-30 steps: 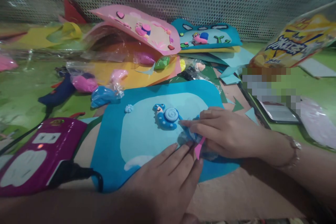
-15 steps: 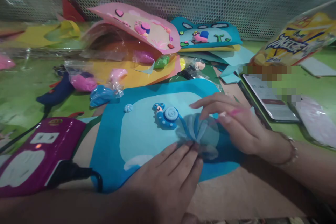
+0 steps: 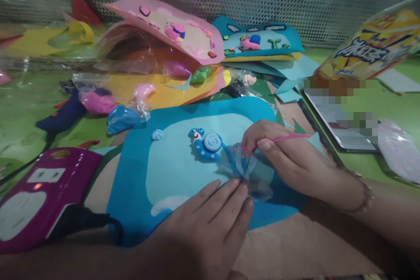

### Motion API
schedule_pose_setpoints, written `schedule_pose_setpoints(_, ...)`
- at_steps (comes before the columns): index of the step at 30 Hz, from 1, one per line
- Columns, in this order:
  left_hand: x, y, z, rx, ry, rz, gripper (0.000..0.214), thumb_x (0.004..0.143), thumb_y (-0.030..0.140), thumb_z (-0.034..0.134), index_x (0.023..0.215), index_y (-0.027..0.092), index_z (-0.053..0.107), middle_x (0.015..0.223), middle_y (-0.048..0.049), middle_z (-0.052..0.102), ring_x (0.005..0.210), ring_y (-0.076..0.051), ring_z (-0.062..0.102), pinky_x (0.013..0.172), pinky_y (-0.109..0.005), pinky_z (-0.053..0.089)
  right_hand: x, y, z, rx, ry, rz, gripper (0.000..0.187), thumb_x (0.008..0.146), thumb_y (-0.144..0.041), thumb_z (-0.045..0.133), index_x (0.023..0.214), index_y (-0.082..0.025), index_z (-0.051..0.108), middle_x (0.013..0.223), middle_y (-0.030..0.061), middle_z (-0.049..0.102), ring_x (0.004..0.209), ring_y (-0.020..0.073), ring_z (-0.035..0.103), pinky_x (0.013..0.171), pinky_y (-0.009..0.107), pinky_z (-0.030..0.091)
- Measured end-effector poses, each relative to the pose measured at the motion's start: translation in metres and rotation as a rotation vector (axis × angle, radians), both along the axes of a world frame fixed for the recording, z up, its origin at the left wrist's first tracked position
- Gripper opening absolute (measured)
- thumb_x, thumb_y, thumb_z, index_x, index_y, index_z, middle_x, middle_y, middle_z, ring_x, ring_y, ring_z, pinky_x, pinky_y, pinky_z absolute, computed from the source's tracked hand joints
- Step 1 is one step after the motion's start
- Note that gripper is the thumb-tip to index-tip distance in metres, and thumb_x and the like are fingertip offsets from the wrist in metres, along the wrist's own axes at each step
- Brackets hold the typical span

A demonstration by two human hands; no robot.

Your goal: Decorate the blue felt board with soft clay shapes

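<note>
Pinching a thin pink tool (image 3: 278,139) between thumb and fingers, the right hand (image 3: 288,157) points its tip left at the blue clay strips (image 3: 241,166), just right of the clay snail (image 3: 206,143). The left hand (image 3: 210,223) lies flat, fingers together, with fingertips (image 3: 241,182) pressing the near end of the strips on the blue felt sheet (image 3: 138,183).

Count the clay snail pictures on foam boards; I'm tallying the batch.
3: a blue clay snail on the blue foam board by both hands, one on the pink foam board, one on the teal foam board. Stacked sheets may hide more.
</note>
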State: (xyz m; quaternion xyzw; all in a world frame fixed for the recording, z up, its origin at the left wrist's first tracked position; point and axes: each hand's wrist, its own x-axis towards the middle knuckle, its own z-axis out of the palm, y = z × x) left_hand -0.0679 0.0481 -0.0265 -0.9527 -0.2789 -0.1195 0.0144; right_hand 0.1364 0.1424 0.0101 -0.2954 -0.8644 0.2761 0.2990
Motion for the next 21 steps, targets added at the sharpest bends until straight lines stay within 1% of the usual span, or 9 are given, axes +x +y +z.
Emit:
schedule_pose_setpoints(4,0.0000,-0.0003,0.0009,-0.010,0.002,-0.003,0.060,0.091,0.046,0.041,0.136,0.006,0.041,0.143,-0.0150,0.040,0.137,-0.028,0.025,0.115,-0.041,0.015,-0.0004,0.0005,0.0016,0.046,-0.077,0.030,0.030,0.098,-0.020,0.029,0.083,-0.016,0.055,0.081,0.0055,0.059,0.082,0.0143,0.057,0.077,0.026,0.047)
schedule_pose_setpoints(9,-0.0003,0.0002,0.0041,-0.023,0.014,0.005,0.061,0.090,0.047,0.041,0.136,0.007,0.041,0.143,-0.0143,0.040,0.137,-0.028,0.026,0.115,-0.040,0.015,-0.0009,0.0003,0.0035,0.088,-0.127,0.053,0.030,0.098,-0.020,0.028,0.084,-0.016,0.054,0.080,0.0053,0.060,0.080,0.0140,0.056,0.074,0.026,0.047)
schedule_pose_setpoints(14,-0.0007,0.0004,0.0063,-0.041,0.018,-0.009,0.061,0.089,0.044,0.045,0.136,0.005,0.041,0.144,-0.0165,0.039,0.136,-0.029,0.027,0.113,-0.041,0.022,-0.0002,0.0002,0.0033,0.067,-0.083,0.014,0.030,0.098,-0.020,0.028,0.083,-0.018,0.053,0.081,0.0049,0.059,0.079,0.0142,0.057,0.075,0.027,0.047)
schedule_pose_setpoints(17,-0.0005,0.0000,0.0042,-0.041,0.014,-0.010,0.062,0.088,0.046,0.046,0.135,0.006,0.042,0.143,-0.0166,0.040,0.136,-0.030,0.028,0.111,-0.042,0.026,-0.0003,0.0000,0.0037,0.052,-0.119,0.038,0.028,0.097,-0.018,0.029,0.083,-0.018,0.054,0.080,0.0044,0.060,0.079,0.0140,0.057,0.075,0.027,0.047)
schedule_pose_setpoints(21,-0.0001,-0.0001,0.0012,-0.031,0.018,-0.013,0.063,0.088,0.048,0.045,0.136,0.007,0.041,0.144,-0.0161,0.039,0.137,-0.030,0.026,0.112,-0.042,0.025,-0.0007,-0.0001,0.0048,0.066,-0.115,0.031,0.028,0.097,-0.016,0.030,0.082,-0.018,0.054,0.080,0.0038,0.060,0.080,0.0137,0.057,0.075,0.026,0.047)
